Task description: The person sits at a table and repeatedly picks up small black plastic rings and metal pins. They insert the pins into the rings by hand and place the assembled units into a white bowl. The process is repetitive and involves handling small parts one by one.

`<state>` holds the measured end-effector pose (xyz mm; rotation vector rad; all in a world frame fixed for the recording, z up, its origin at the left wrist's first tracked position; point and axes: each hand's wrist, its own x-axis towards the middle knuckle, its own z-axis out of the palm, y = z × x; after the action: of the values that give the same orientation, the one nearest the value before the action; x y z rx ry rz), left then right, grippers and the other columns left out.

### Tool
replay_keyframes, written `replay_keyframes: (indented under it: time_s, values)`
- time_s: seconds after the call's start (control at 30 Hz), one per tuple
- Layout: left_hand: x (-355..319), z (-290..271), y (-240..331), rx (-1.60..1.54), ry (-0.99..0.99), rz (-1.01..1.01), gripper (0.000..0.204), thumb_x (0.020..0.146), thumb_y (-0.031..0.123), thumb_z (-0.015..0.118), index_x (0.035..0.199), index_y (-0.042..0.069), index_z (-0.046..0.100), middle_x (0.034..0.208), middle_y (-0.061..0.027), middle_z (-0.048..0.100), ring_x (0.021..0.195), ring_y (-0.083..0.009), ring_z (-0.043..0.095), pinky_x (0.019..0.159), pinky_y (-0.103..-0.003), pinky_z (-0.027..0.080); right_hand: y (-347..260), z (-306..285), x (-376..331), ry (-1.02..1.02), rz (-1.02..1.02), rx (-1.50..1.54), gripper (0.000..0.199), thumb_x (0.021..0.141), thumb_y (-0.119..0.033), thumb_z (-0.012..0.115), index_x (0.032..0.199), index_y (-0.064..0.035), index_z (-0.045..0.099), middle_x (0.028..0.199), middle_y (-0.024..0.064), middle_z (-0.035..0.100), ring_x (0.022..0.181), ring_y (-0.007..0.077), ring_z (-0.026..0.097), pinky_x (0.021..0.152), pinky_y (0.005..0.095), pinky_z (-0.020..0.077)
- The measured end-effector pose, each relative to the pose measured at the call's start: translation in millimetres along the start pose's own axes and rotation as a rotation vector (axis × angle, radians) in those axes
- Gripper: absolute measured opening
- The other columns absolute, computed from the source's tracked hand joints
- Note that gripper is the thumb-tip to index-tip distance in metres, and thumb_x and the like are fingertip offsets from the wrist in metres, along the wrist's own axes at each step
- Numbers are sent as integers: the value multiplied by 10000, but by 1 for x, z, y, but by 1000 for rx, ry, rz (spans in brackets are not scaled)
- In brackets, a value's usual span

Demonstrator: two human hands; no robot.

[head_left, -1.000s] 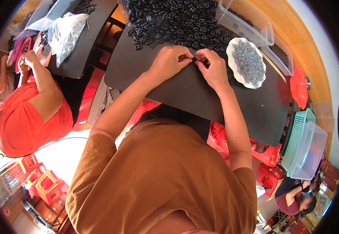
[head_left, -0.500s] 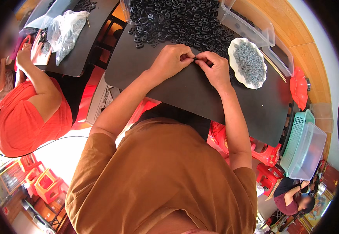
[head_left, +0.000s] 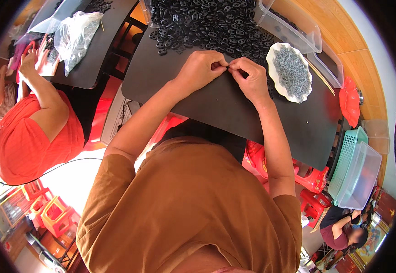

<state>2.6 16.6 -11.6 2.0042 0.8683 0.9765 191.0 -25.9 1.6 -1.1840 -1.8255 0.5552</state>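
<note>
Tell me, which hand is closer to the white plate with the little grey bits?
The right hand. It is just left of the white plate in the picture, with a small gap between them. The left hand is farther away, on the other side of the right hand.

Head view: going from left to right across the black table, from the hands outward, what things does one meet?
Left hand → right hand, fingertips meeting → white dish of small grey pieces → red plastic dish → green basket → clear tub.

Single head-worn fisheye view, steeply down over black table (head_left: pixel 216 107)
</note>
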Motion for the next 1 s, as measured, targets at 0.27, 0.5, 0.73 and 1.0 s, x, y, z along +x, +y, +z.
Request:
replay_keyframes:
  time_s: [0.27, 0.5, 0.73, 1.0]
  values:
    - [-1, 0, -5, 7, -28, 45, 52, 815, 7, 723, 857, -7, 695, 835, -70, 698, 699, -150, 658, 639, -280, 529, -1, -2, -2, -29, -27, 0, 90, 786, 84, 672, 826, 11, 637, 841, 92, 689, 774, 204, 688, 717, 292, 548]
    - [-4, 2, -1, -15, -31, 98, 54, 798, -9, 724, 833, -3, 682, 852, -82, 706, 729, -201, 668, 652, -300, 533, 1, -2, -10, -18, -68, -12, 105, 776, 84, 674, 833, 5, 636, 847, 94, 688, 780, 218, 685, 721, 295, 546]
    - [-3, 3, -3, -10, -23, 127, 55, 794, -20, 722, 823, -5, 677, 856, -82, 710, 736, -200, 672, 654, -299, 534, -3, -3, -11, -16, -53, -7, 104, 774, 83, 673, 826, 6, 626, 849, 95, 687, 770, 222, 682, 708, 297, 545]
    - [-5, 3, -3, -2, -35, 130, 62, 787, -30, 721, 814, -5, 671, 852, -84, 717, 765, -207, 685, 667, -304, 537, -4, -3, -12, -16, -78, -50, 98, 779, 74, 665, 825, -1, 620, 843, 98, 678, 751, 247, 671, 684, 307, 539]
